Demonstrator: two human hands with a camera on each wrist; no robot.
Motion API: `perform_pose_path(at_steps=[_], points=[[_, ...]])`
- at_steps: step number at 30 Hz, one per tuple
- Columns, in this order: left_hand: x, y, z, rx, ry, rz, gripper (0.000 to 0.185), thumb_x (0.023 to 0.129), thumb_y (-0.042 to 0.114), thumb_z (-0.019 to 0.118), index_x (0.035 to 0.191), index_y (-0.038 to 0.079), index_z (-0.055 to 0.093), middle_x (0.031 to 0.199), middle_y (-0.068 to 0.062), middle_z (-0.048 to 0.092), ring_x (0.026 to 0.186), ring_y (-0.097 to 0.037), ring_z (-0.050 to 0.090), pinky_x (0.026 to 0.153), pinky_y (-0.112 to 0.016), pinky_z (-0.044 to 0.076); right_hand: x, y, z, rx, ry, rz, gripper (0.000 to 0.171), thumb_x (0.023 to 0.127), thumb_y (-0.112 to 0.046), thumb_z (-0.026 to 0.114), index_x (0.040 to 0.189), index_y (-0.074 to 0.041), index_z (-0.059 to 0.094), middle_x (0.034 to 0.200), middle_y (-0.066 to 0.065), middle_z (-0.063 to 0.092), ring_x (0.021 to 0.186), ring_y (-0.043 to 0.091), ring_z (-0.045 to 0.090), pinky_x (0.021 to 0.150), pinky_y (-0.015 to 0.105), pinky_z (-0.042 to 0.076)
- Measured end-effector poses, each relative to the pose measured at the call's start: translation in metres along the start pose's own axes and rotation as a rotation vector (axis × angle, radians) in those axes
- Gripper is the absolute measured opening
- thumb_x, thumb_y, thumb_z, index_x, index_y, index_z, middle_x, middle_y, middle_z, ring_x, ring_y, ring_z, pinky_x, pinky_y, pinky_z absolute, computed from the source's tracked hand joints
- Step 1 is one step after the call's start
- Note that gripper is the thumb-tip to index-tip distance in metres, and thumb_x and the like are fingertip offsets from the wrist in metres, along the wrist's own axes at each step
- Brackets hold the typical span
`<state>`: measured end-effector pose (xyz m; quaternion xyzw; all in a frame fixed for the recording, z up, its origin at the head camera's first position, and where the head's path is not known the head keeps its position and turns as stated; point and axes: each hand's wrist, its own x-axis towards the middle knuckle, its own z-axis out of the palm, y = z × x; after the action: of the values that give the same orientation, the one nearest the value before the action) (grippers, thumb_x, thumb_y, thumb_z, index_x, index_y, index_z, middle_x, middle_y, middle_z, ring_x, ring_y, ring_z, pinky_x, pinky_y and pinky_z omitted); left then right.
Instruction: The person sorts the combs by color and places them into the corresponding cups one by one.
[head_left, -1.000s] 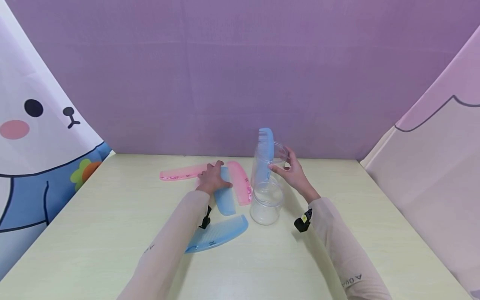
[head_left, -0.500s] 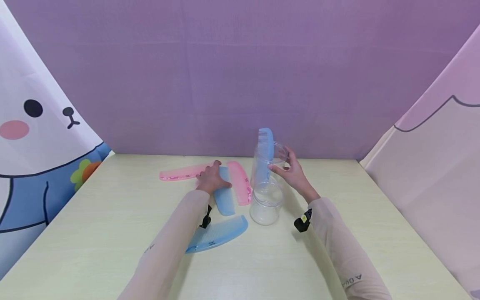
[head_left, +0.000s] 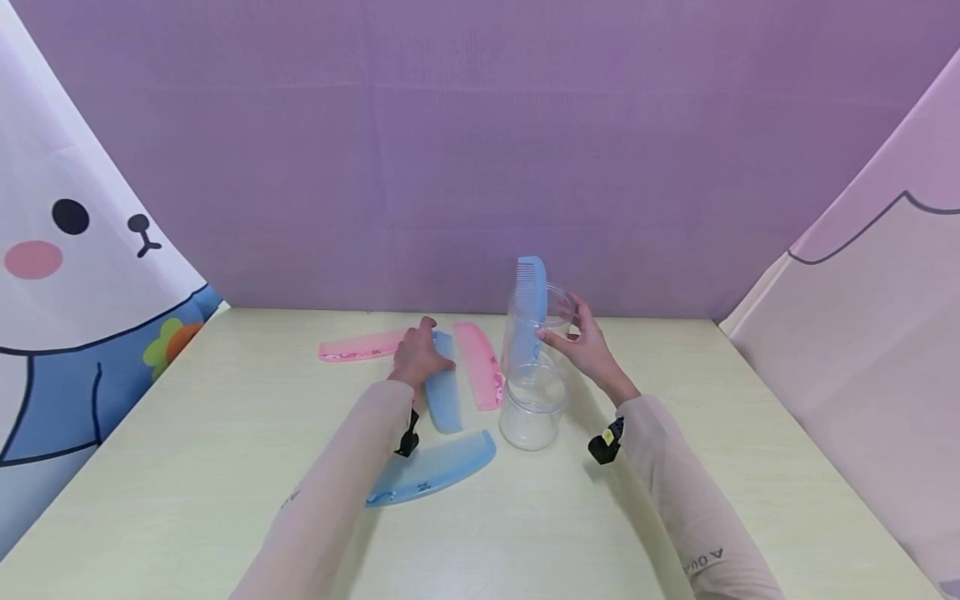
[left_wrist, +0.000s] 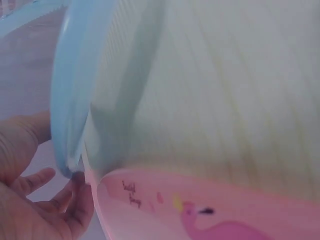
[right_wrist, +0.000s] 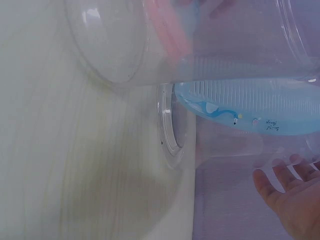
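At mid-desk (head_left: 225, 433), left hand (head_left: 417, 354) over the far end of a blue comb (head_left: 444, 398), fingers (left_wrist: 75, 187) curled and pinching that end, comb tipped up on its edge just beside a pink comb (head_left: 482, 367). Right hand (head_left: 588, 346) at the tall jar (head_left: 525, 333), thumb and fingers wrapped about its wall near the rim, gripping it upright; inside, an upright comb (head_left: 532, 287) poking out of the mouth. Just in front, touching or nearly so, a short jar (head_left: 532, 410). Probably best to lift the blue comb clear of the pink one before swinging it across, to carry it end-down, and to brace the tall jar so as not to topple it or knock the short jar. Worth aiming for the gap beside the upright comb.
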<state>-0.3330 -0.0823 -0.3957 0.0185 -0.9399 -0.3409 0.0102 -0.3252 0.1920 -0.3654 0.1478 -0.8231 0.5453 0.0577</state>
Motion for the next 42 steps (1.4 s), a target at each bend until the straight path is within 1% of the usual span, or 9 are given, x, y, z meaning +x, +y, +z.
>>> perform_pose_path(at_steps=[7,10,14,16,24,30,34,37,42], points=[[0.001,-0.001,-0.002,-0.070,0.020,0.004,0.065,0.076,0.009,0.068,0.132,0.008,0.035,0.122,-0.020,0.051,0.107,-0.035,0.054,0.086,-0.044,0.051,0.000,0.000,-0.001,-0.011,-0.003,0.007,0.090,0.081,-0.033,0.068,0.146,-0.011,0.008,0.149,0.012,0.026,0.133,0.036,0.028,0.105,0.054,0.030],[-0.001,0.000,-0.005,-0.124,0.028,0.004,0.059,0.079,0.004,0.063,0.131,0.007,0.036,0.123,-0.020,0.052,0.109,-0.034,0.055,0.085,-0.044,0.051,0.000,-0.001,-0.001,-0.017,-0.002,0.014,0.091,0.081,-0.034,0.068,0.146,-0.012,0.008,0.149,0.011,0.026,0.133,0.034,0.029,0.105,0.054,0.030],[-0.003,0.002,-0.010,-0.185,0.037,-0.007,0.055,0.080,0.001,0.058,0.130,0.006,0.037,0.120,-0.021,0.055,0.109,-0.033,0.056,0.084,-0.044,0.052,-0.001,-0.001,0.000,-0.020,0.000,0.020,0.091,0.081,-0.034,0.068,0.146,-0.013,0.008,0.149,0.010,0.026,0.133,0.033,0.030,0.105,0.054,0.030],[-0.003,0.002,-0.013,-0.196,0.041,-0.010,0.055,0.080,0.001,0.056,0.130,0.005,0.037,0.118,-0.022,0.055,0.107,-0.033,0.057,0.083,-0.043,0.052,-0.001,-0.001,0.000,-0.019,0.000,0.019,0.091,0.080,-0.034,0.068,0.146,-0.012,0.008,0.149,0.011,0.026,0.133,0.034,0.029,0.105,0.054,0.030],[0.001,0.000,-0.022,-0.211,0.024,-0.028,0.056,0.083,0.005,0.056,0.133,0.005,0.034,0.117,-0.023,0.054,0.097,-0.032,0.060,0.072,-0.035,0.053,0.000,-0.001,0.000,-0.015,0.004,0.027,0.091,0.080,-0.035,0.068,0.146,-0.011,0.009,0.149,0.011,0.026,0.133,0.035,0.029,0.105,0.052,0.031],[0.005,0.003,-0.027,-0.277,0.041,-0.038,0.059,0.081,0.003,0.058,0.134,0.005,0.032,0.123,-0.025,0.052,0.107,-0.035,0.057,0.080,-0.041,0.054,0.000,0.000,-0.001,-0.009,0.003,0.018,0.091,0.080,-0.034,0.068,0.146,-0.010,0.009,0.148,0.013,0.026,0.133,0.036,0.030,0.105,0.052,0.031],[0.006,0.008,-0.031,-0.308,0.052,-0.040,0.057,0.081,0.002,0.058,0.133,0.005,0.033,0.124,-0.024,0.052,0.108,-0.034,0.057,0.080,-0.041,0.054,0.000,0.000,-0.001,-0.012,0.003,0.022,0.091,0.080,-0.035,0.068,0.146,-0.011,0.009,0.149,0.013,0.026,0.133,0.035,0.030,0.105,0.053,0.031],[0.007,0.011,-0.034,-0.325,0.061,-0.024,0.055,0.082,0.003,0.059,0.132,0.005,0.034,0.123,-0.023,0.052,0.108,-0.034,0.057,0.081,-0.042,0.053,-0.001,0.000,-0.001,-0.012,0.002,0.024,0.091,0.081,-0.034,0.068,0.146,-0.011,0.008,0.149,0.013,0.026,0.133,0.035,0.029,0.105,0.053,0.031],[0.008,0.018,-0.041,-0.334,0.079,0.033,0.054,0.084,0.004,0.059,0.132,0.005,0.034,0.120,-0.021,0.052,0.105,-0.034,0.057,0.082,-0.044,0.053,-0.003,-0.004,-0.001,-0.003,-0.004,0.026,0.091,0.081,-0.033,0.068,0.146,-0.011,0.008,0.149,0.013,0.024,0.133,0.036,0.028,0.106,0.053,0.029]])
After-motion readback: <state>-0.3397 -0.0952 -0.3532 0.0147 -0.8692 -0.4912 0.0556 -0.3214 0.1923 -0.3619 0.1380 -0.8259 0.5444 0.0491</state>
